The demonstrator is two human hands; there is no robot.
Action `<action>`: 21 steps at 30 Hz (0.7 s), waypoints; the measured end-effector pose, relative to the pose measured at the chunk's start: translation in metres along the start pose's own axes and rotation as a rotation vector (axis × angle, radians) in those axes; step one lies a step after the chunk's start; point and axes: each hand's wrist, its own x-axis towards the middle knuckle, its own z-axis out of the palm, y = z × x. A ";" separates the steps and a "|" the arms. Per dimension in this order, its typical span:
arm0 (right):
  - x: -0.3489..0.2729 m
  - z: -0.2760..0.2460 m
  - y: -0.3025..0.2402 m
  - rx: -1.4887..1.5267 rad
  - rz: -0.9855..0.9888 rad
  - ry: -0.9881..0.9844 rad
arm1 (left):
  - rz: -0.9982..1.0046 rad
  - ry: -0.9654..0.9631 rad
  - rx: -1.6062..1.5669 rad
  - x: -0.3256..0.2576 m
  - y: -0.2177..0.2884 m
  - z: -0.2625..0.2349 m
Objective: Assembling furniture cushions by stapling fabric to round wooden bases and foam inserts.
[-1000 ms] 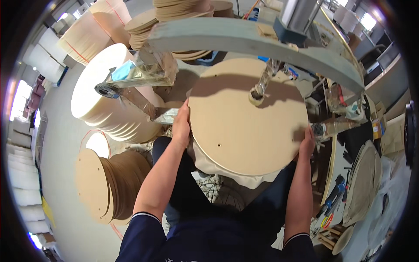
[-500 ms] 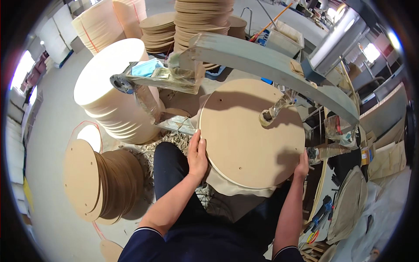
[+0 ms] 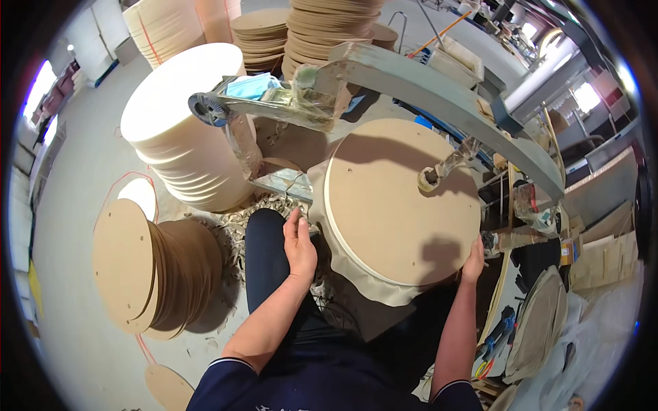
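Note:
A round tan board (image 3: 384,205) with small holes lies in front of me over a pale layer at its edge. Beige fabric (image 3: 363,284) hangs out wavy beneath its near and left rim. My left hand (image 3: 299,250) is open beside the board's left edge, apart from it, fingers pointing up and holding nothing. At the right rim, my right hand (image 3: 472,260) grips the board's edge, its far fingers partly hidden. A rod tip wrapped in tape (image 3: 429,179) meets the board's upper right part, below the curved grey machine arm (image 3: 425,85).
A stack of brown round boards (image 3: 123,267) stands left, with white foam discs (image 3: 181,103) behind it. A taped bracket (image 3: 281,113) carries a blue mask (image 3: 252,86). Blue-handled tools (image 3: 499,335) lie right. Fabric scraps (image 3: 236,229) litter the floor by my knee.
My left hand has let go of the board's rim and moved slightly left. The board has turned a little counterclockwise, showing more fabric at its left. My right hand stays at the right rim.

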 end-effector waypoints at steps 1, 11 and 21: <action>-0.002 0.001 0.009 0.005 0.007 0.008 | 0.002 -0.008 0.008 0.003 0.000 -0.002; 0.018 -0.013 0.030 -0.394 -0.161 0.046 | 0.218 -0.204 0.096 0.040 0.036 0.029; -0.015 0.022 -0.018 0.142 -0.019 0.042 | 0.130 -0.407 0.377 0.063 0.050 0.073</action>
